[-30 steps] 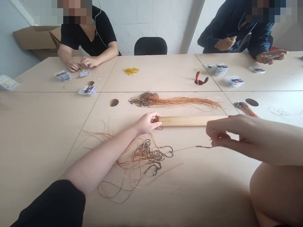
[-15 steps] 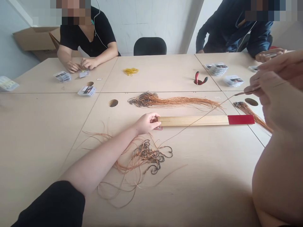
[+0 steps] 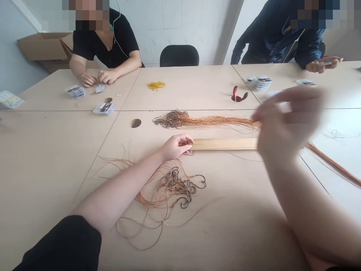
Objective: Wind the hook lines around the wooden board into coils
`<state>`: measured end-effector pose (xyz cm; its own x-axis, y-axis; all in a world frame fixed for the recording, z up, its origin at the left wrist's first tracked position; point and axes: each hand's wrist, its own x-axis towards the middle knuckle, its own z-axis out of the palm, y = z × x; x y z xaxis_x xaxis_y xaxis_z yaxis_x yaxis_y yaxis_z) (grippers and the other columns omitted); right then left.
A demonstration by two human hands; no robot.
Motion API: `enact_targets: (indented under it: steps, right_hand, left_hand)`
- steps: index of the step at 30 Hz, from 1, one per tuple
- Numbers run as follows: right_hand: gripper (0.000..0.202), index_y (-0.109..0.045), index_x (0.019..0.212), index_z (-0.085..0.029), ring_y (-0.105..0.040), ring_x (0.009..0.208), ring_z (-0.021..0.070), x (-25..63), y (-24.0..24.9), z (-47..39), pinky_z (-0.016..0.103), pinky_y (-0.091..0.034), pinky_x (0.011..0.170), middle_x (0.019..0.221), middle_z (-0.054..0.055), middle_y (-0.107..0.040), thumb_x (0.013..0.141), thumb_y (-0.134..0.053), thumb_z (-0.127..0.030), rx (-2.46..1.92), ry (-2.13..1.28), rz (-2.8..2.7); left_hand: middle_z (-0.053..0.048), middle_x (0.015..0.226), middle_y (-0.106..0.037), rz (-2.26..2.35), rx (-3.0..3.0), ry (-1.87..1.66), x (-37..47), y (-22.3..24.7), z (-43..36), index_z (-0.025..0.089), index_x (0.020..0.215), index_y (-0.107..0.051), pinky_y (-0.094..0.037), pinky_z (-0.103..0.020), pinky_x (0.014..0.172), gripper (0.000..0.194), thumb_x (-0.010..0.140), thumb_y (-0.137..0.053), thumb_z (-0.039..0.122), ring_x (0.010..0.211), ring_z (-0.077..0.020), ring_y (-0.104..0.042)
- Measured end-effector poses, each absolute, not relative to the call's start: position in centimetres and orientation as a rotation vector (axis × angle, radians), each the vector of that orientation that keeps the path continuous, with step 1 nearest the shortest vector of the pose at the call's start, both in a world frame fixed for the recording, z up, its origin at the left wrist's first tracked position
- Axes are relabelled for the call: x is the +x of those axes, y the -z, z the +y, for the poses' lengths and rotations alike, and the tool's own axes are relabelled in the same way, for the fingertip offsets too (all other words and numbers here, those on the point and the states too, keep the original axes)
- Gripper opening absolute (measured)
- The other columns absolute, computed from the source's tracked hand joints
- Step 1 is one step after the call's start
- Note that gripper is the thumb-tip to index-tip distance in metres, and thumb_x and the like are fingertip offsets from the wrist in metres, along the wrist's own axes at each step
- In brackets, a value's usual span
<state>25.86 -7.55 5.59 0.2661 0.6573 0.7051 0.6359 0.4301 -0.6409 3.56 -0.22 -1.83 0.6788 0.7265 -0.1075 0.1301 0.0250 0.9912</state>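
Note:
My left hand (image 3: pixel 176 146) is closed around the left end of a long, narrow wooden board (image 3: pixel 225 144). Smeared by motion, my right hand (image 3: pixel 290 120) hangs above the board's right part and hides that end; whether its fingers hold anything is unclear. A thin line (image 3: pixel 244 157) lies just below the board, toward my right wrist. Nearer to me is a loose tangle of large dark fish hooks (image 3: pixel 180 184) tied to orange-brown cords (image 3: pixel 146 199). Behind the board stretches a neat bundle of hooked cords (image 3: pixel 208 121), its hooks at the left.
Another cord bundle (image 3: pixel 332 162) lies at the right. Farther back are red-handled pliers (image 3: pixel 239 95) in a table hole, yellow pieces (image 3: pixel 156 86) and stacked clear packs (image 3: pixel 261 82). Two people sit across the table, one with hands (image 3: pixel 97 79) on a small pack.
My right hand has swept left and down from the upper right, now blurred over the board's red end. The taut line it pulled no longer crosses the board. My left hand has stayed put.

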Motion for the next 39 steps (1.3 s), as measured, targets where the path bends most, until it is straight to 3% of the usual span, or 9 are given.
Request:
enact_targets:
  steps: [3, 7, 12, 17, 33, 39]
  right_hand:
    - [0.011, -0.051, 0.097, -0.022, -0.060, 0.073, 0.0142, 22.6, -1.5, -6.6, 0.025, -0.051, 0.057, 0.084, 0.003, -0.059, 0.086, -0.048, -0.025, -1.270, -0.183, -1.600]
    - [0.019, -0.058, 0.101, -0.022, -0.060, 0.081, 0.0165, 21.6, 1.9, -6.4, 0.029, -0.050, 0.070, 0.084, 0.004, -0.065, 0.087, -0.046, -0.021, -1.207, -0.047, -2.000]
    - [0.019, -0.062, 0.100, -0.023, -0.058, 0.083, 0.0159, 22.1, 2.2, -6.4, 0.027, -0.050, 0.070, 0.081, 0.005, -0.063, 0.088, -0.048, -0.022, -1.153, 0.051, -1.943]
    - [0.025, -0.059, 0.110, -0.023, -0.058, 0.087, 0.0153, 21.9, 2.3, -6.3, 0.028, -0.051, 0.074, 0.088, 0.006, -0.063, 0.088, -0.049, -0.021, -1.114, 0.047, -1.926]
    - [0.039, -0.050, 0.125, -0.027, -0.059, 0.088, 0.0150, 21.6, 2.8, -6.2, 0.031, -0.053, 0.078, 0.092, 0.005, -0.063, 0.087, -0.050, -0.020, -1.097, 0.011, -1.911]
    - [0.043, -0.049, 0.127, -0.030, -0.057, 0.099, 0.0158, 21.7, 2.8, -6.3, 0.030, -0.053, 0.080, 0.099, 0.004, -0.063, 0.086, -0.049, -0.015, -1.090, 0.007, -1.943]
  left_hand:
    - [0.000, 0.070, -0.058, 0.720, 1.442, -0.537, 3.6, 2.1, -0.1, 0.011, 0.086, -0.060, -0.055, -0.029, 0.072, 0.020, 0.074, -0.065, 0.026, 0.067, -0.0092, -0.061]
    - [-0.008, 0.089, -0.065, 0.669, 1.434, -0.553, 3.6, 2.4, 0.0, 0.010, 0.093, -0.066, -0.056, -0.034, 0.077, 0.028, 0.074, -0.065, 0.032, 0.077, -0.0132, -0.062]
    - [-0.010, 0.096, -0.068, 0.707, 1.471, -0.542, 3.6, 2.3, 0.0, 0.012, 0.090, -0.070, -0.056, -0.034, 0.078, 0.026, 0.073, -0.067, 0.031, 0.083, -0.0170, -0.064]
    - [-0.009, 0.101, -0.068, 0.678, 1.451, -0.539, 3.6, 2.2, 0.0, 0.014, 0.094, -0.070, -0.055, -0.035, 0.080, 0.027, 0.072, -0.067, 0.031, 0.087, -0.0181, -0.064]
    - [-0.008, 0.082, -0.068, 0.660, 1.588, -0.526, 3.4, 1.3, -0.3, 0.012, 0.099, -0.068, -0.052, -0.030, 0.071, 0.037, 0.074, -0.065, 0.039, 0.072, -0.0144, -0.062]
    - [-0.007, 0.083, -0.067, 0.690, 1.482, -0.527, 3.6, 1.0, -0.6, 0.014, 0.100, -0.068, -0.053, -0.032, 0.073, 0.041, 0.070, -0.069, 0.040, 0.070, -0.0137, -0.062]
